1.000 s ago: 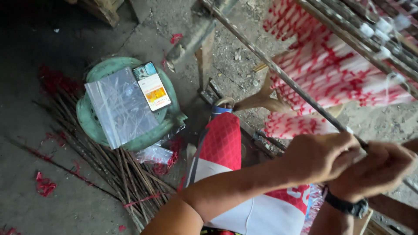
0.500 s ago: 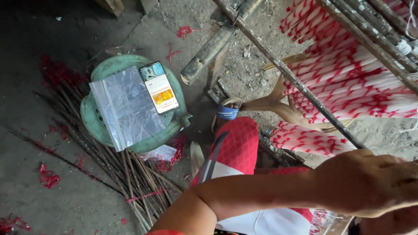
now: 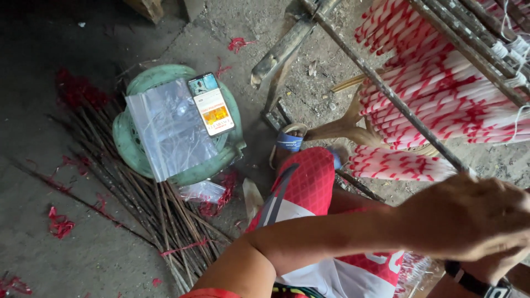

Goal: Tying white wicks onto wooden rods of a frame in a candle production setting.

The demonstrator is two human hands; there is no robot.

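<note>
Red-and-white striped candles (image 3: pixel 441 99) hang in rows from long dark wax-crusted rods (image 3: pixel 386 94) at the upper right of the scene, tied on by white wicks. The nearest rod runs on a diagonal from the far middle down toward the near right, and its lower end vanishes just behind the person's left hand (image 3: pixel 469 221). So the rod's long axis points straight into that hand, and the candles lie up and to the far side of it. The left hand is the nearer of the two to the rod; it is curled with its back to the camera, and what its fingers close on, if anything, cannot be told. The right hand (image 3: pixel 491 267), with a black wristwatch (image 3: pixel 477 284) on the wrist, sits mostly hidden beneath the left, and its grip cannot be told either.

The candles look slim and tapered, white with uneven red splashes, packed side by side; a smaller bundle of the same kind (image 3: pixel 397 165) lies just below the rod, near the person's knee in red patterned shorts (image 3: pixel 301 182).

Further left, a round green plastic stool (image 3: pixel 130 146) carries a clear plastic bag (image 3: pixel 168 127) and a lit smartphone (image 3: pixel 211 105). A heap of thin dark sticks (image 3: pixel 143 204) lies on the grey concrete floor (image 3: pixel 72 248), with red wax scraps (image 3: pixel 58 226) scattered about.
</note>
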